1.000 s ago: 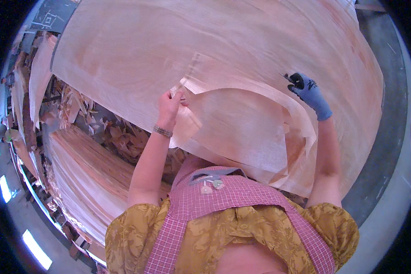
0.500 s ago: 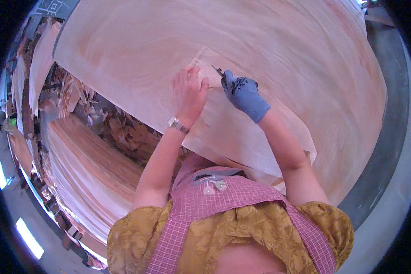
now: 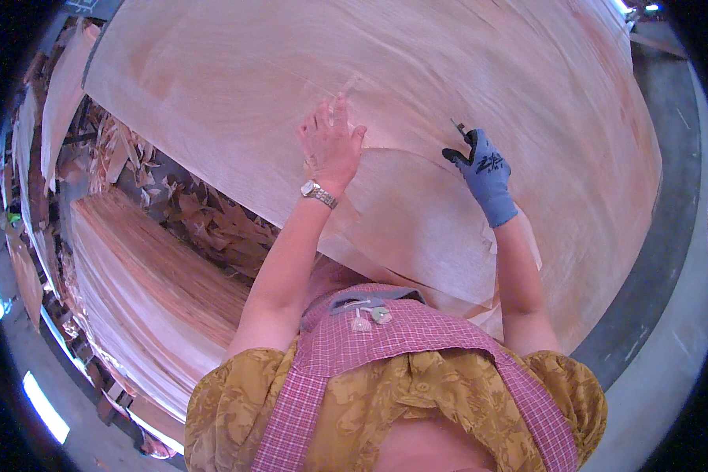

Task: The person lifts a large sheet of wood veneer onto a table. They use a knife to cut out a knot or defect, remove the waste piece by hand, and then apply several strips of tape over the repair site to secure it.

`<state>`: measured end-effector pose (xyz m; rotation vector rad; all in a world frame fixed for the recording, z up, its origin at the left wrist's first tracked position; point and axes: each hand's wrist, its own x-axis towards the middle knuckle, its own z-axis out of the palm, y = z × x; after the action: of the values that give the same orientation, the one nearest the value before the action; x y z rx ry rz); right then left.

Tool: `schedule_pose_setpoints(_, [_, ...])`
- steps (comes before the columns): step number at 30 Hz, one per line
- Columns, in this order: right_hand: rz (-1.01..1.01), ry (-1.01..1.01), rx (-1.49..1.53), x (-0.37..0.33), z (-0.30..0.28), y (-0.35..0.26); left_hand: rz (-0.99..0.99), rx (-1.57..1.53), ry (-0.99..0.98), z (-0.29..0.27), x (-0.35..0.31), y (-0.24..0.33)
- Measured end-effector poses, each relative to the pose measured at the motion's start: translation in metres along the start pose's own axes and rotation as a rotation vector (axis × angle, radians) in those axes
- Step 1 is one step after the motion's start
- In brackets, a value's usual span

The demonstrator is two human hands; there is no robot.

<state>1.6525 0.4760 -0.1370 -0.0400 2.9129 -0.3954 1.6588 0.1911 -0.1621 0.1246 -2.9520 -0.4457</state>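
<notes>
A large pale pinkish wood veneer sheet (image 3: 236, 71) spreads out before me. My left hand (image 3: 330, 145), bare and with a watch at the wrist, lies flat on it, fingers stretched out. From just beyond its fingertips a small pale strip (image 3: 352, 83) sticks out. My right hand (image 3: 480, 169), in a blue glove with black fingers, is closed round a small knife (image 3: 459, 127); its thin blade points up and left, and the glove hides most of the handle. Nearer my body lies a smaller veneer piece (image 3: 417, 212) with a curved far edge and a bent right corner.
A thick stack of veneer (image 3: 149, 275) stands at the lower left. Beside it are many torn veneer scraps (image 3: 212, 224). A dark grey edge (image 3: 672, 189) runs along the right side. My checked apron (image 3: 385, 338) is close to the sheet's near edge.
My right hand has moved right with the knife, away from my left hand. My left hand now lies flatter, slightly farther forward, over the pale piece, which shows less.
</notes>
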Motion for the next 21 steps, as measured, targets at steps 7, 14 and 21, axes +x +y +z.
schedule_pose_setpoints(7, [0.018, 0.02, 0.064, 0.006, -0.006, -0.007, -0.078, -0.041, -0.052, -0.004, 0.002, 0.0])
schedule_pose_setpoints(14, [-0.271, -0.218, -0.016, 0.001, 0.003, -0.071, 0.085, 0.045, -0.007, -0.005, 0.003, 0.0])
schedule_pose_setpoints(21, [-0.251, -0.31, -0.215, 0.026, 0.036, -0.135, 0.141, -0.021, -0.078, 0.003, 0.005, 0.0])
